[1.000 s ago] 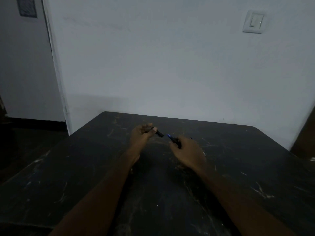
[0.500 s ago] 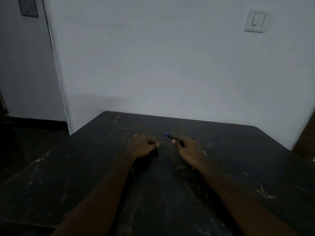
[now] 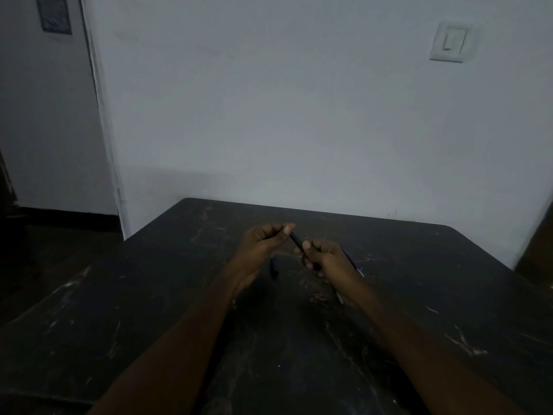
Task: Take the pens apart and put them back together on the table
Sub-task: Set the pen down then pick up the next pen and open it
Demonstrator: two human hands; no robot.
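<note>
Above the table [image 3: 149, 295], both hands' grips clamp one dark pen [image 3: 296, 240] at opposite ends.

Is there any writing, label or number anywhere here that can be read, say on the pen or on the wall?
None can be read.
Dark pen held between left hand and right hand: no print visible in the dim light.
Framed sheet on the far wall: too blurred to read.
Wall switch: unmarked.

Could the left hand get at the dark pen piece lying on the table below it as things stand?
Probably not at once: the left hand is pinching the pen with the right hand. The pen piece itself lies uncovered nearby.
</note>
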